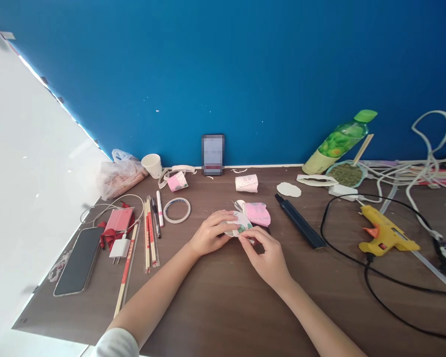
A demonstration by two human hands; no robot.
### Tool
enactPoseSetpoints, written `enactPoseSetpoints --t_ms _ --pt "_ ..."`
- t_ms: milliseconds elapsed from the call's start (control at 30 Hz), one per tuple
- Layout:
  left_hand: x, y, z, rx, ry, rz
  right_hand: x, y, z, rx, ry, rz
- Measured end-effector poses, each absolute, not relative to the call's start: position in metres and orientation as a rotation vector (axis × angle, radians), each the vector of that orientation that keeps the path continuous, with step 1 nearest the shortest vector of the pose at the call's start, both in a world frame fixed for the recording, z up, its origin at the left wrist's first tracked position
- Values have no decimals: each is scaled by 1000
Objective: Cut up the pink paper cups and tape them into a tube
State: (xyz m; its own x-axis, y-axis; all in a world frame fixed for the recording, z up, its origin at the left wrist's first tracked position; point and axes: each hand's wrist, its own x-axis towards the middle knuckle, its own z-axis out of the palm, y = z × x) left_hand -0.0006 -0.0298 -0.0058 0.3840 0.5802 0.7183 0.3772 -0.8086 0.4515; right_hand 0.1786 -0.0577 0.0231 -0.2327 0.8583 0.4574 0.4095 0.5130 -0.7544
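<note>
Brown tabletop (pixel 223 307); glue gun (pixel 385 232) right; left fingers (pixel 222 228), right fingers (pixel 259 233) gripping patterned paper (pixel 242 219); pink paper (pixel 257 213) beside.

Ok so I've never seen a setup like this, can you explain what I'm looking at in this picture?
Sure. There's no machine here, just a person's two bare hands. The single picture comes from a camera worn on that person's head, looking forward and down.

The left hand and right hand together hold a white piece with green print; the fingers hide part of it.

On the brown table, a pink patterned piece lies just beyond them. To the left are a phone, chopsticks and a white cup. To the right are a yellow glue gun and a tilted green-capped bottle. Behind it all is a blue wall.
</note>
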Motion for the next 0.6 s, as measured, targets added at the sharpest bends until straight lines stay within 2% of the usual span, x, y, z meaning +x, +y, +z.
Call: enactPoseSetpoints --t_ms 600 --pt "-2 -26 -12 2530 822 1434 177 -59 21 -1148 -1799 502"
